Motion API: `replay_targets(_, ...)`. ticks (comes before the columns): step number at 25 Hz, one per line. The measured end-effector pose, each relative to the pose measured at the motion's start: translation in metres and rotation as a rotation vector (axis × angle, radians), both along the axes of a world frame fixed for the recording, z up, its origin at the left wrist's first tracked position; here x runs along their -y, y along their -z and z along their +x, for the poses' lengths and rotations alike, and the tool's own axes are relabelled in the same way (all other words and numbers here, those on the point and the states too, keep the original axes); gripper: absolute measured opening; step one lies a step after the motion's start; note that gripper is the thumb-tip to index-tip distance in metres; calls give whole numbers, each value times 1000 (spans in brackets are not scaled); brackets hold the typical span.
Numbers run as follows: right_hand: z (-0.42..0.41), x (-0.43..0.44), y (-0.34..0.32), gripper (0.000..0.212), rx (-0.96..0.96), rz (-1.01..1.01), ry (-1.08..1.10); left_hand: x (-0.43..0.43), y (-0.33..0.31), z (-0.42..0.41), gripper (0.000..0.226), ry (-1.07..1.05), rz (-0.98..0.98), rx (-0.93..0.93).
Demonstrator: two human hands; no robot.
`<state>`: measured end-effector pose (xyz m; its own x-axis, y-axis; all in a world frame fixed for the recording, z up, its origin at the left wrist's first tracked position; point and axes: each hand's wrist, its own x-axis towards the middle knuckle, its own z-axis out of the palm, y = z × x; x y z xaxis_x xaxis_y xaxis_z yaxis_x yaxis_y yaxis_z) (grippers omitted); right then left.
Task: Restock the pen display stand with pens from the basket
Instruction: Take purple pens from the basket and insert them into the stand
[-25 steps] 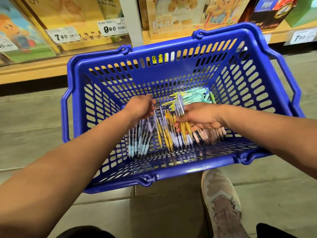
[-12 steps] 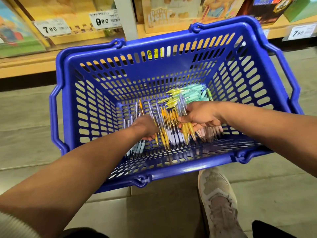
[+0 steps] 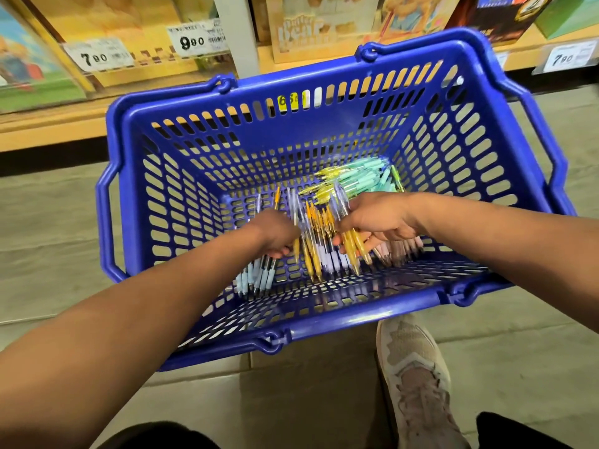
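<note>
In the blue basket (image 3: 356,315) on the floor (image 3: 48,228), between shelf (image 3: 48,131) and shoe (image 3: 418,377), the right hand (image 3: 379,218) has its grip clasped round a bunch of pens (image 3: 353,246) above the loose pens (image 3: 366,176), while the blurred left hand (image 3: 275,234) hides whether its grip holds anything.

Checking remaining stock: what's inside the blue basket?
Pens, on the basket floor: green pens far right, orange pens middle, blue pens left, pink pens right. The right hand grips some orange pens; it and the left hand hide any beneath.
</note>
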<state>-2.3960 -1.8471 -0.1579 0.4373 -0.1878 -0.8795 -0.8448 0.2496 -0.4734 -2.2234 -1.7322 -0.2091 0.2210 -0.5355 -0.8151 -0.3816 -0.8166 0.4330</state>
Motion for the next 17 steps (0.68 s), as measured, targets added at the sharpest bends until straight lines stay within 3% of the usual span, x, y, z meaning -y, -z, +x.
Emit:
replay_targets(3,8,-8,2,12,78,-32,111,1,-30,-12,23,-60,-158,-261)
replay_targets(8,14,-7,-2,29,140,-57,176,1,-43,-34,25,-46,-283,-196)
replay_targets(13,8,-5,-5,26,35,-219,58,0,-33,-35,26,25,-301,-177)
replay_targets(15,7,-3,-4,21,6,-247,73,0,-20,-24,30,72,-222,-58)
replay_targets(17,5,1,-3,23,-10,-221,84,6,-1,-12,33,120,-154,213)
